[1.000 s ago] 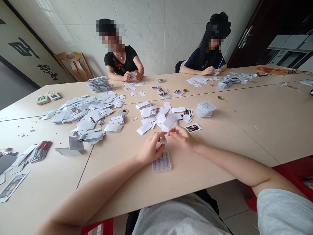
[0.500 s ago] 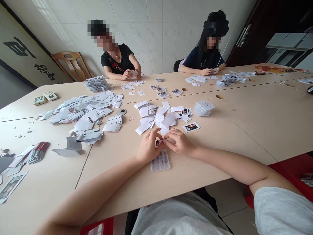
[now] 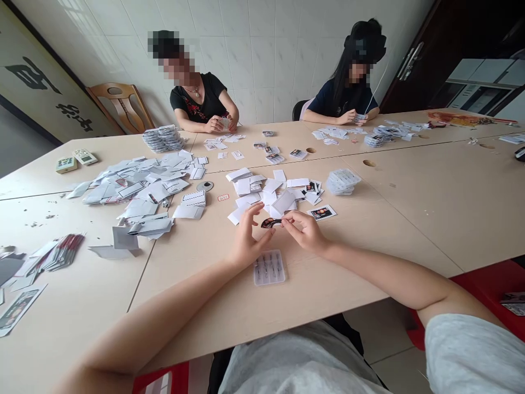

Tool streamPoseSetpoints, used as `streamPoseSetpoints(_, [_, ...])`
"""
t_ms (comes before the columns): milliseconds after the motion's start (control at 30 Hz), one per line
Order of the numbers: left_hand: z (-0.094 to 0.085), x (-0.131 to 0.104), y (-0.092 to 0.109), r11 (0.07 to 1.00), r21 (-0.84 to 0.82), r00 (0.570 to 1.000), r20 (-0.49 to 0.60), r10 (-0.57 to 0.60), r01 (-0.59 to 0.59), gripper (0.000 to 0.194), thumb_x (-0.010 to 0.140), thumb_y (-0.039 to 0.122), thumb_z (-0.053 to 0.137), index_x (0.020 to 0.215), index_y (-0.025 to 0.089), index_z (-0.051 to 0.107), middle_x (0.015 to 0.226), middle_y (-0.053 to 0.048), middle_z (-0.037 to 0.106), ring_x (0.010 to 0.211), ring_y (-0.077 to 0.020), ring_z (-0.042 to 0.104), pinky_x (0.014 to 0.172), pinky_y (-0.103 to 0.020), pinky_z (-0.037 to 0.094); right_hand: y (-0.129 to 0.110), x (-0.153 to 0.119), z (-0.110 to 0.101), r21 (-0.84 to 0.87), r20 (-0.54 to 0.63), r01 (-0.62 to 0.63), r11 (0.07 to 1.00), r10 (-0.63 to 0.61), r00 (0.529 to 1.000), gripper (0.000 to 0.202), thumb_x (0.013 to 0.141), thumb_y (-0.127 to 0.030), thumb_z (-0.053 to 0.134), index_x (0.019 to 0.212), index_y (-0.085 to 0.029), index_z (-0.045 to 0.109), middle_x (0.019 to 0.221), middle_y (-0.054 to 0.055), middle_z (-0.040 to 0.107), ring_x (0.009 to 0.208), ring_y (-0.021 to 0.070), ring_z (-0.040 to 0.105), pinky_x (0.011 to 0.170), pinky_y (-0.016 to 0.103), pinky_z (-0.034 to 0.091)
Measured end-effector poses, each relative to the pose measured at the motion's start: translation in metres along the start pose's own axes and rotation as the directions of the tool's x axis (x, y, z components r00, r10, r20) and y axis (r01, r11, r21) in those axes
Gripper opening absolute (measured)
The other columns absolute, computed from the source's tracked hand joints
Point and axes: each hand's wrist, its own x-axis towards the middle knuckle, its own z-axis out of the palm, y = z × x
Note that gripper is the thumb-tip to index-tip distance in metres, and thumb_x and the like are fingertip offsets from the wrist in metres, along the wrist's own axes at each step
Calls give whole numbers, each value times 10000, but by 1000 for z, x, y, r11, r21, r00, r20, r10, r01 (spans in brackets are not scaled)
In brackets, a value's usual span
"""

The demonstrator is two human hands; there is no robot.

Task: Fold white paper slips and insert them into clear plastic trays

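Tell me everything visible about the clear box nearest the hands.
The box is shallow and four-sided, with rounded corners, and looks like clear plastic. It seems divided into narrow rows holding slim dark items, too small to identify. It lies flat on the table, towards the wearer's edge. The left hand overlaps its far left corner in view; whether they touch is unclear. I cannot tell whether a lid covers it.

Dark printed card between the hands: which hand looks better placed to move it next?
Probably the right hand: it pinches one end of the dark card. The left hand is open near the card's other end, apparently not gripping it.
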Motion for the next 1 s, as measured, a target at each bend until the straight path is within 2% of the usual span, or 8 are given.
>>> streamPoseSetpoints(67, [0, 2, -4, 993, -36, 993, -10, -115, 114, 368, 796, 320, 603, 1128, 223, 477, 1168, -78, 548, 1033, -192, 519, 763, -297, 447, 1, 0, -1, 38, 9, -46, 998, 46, 999, 139, 827, -320, 551, 805, -231, 656, 783, 20, 644, 777, 177, 569, 762, 297, 432])
streamPoseSetpoints(133, [0, 5, -7, 969, -95, 973, 4, -229, 228, 214, 797, 351, 590, 939, 198, 542, 932, -37, 608, 824, -153, 566, 630, -249, 431, 4, 0, -1, 93, 19, -114, 989, 113, 993, 162, 824, -345, 554, 838, -225, 662, 800, 22, 659, 792, 177, 586, 770, 300, 444])
streamPoseSetpoints(233, [0, 8, -9, 910, -188, 929, 81, -360, 369, 199, 785, 362, 579, 747, 176, 520, 605, 33, 500, 502, -83, 433, 458, -208, 305, 11, 0, -2, 172, 31, -213, 962, 210, 977, 201, 808, -381, 576, 867, -212, 666, 815, 22, 674, 795, 172, 603, 769, 299, 456])
streamPoseSetpoints(333, [0, 9, -10, 867, -241, 900, 139, -414, 436, 172, 770, 314, 565, 699, 169, 507, 533, 53, 412, 452, -64, 332, 446, -203, 239, 15, 2, -2, 183, 34, -236, 954, 234, 972, 220, 780, -393, 610, 869, -200, 669, 843, 26, 681, 792, 163, 603, 756, 283, 454])
streamPoseSetpoints(533, [1, 7, -8, 849, -316, 906, 168, -389, 424, 123, 760, 276, 552, 721, 163, 524, 624, 32, 486, 528, -77, 385, 520, -211, 298, 20, 5, 2, 81, -51, -292, 953, 297, 954, 299, 702, -453, 674, 776, -164, 657, 722, 27, 653, 585, 129, 541, 554, 250, 421])
streamPoseSetpoints(733, [-1, 6, -6, 927, -239, 955, 152, -256, 287, 55, 740, 213, 537, 717, 164, 545, 780, 0, 555, 684, -116, 466, 638, -234, 373, 18, 5, 4, -14, -73, -256, 967, 254, 964, 309, 727, -474, 638, 719, -166, 662, 698, 32, 664, 611, 145, 558, 564, 255, 425])
streamPoseSetpoints(833, [-3, 6, -5, 940, -246, 966, 164, -201, 237, 61, 748, 212, 516, 719, 166, 542, 811, -11, 573, 745, -133, 491, 697, -251, 387, 18, 5, 4, -7, -85, -286, 958, 284, 955, 318, 715, -469, 652, 760, -155, 683, 730, 51, 682, 634, 155, 574, 588, 264, 440])
streamPoseSetpoints(1000, [-5, 7, -2, 941, -244, 968, 157, -198, 232, 69, 737, 207, 484, 699, 165, 524, 784, -10, 573, 742, -137, 486, 697, -257, 383, 20, 7, 3, 35, -31, -289, 957, 290, 956, 318, 724, -447, 641, 824, -149, 688, 768, 59, 684, 639, 151, 569, 578, 258, 438])
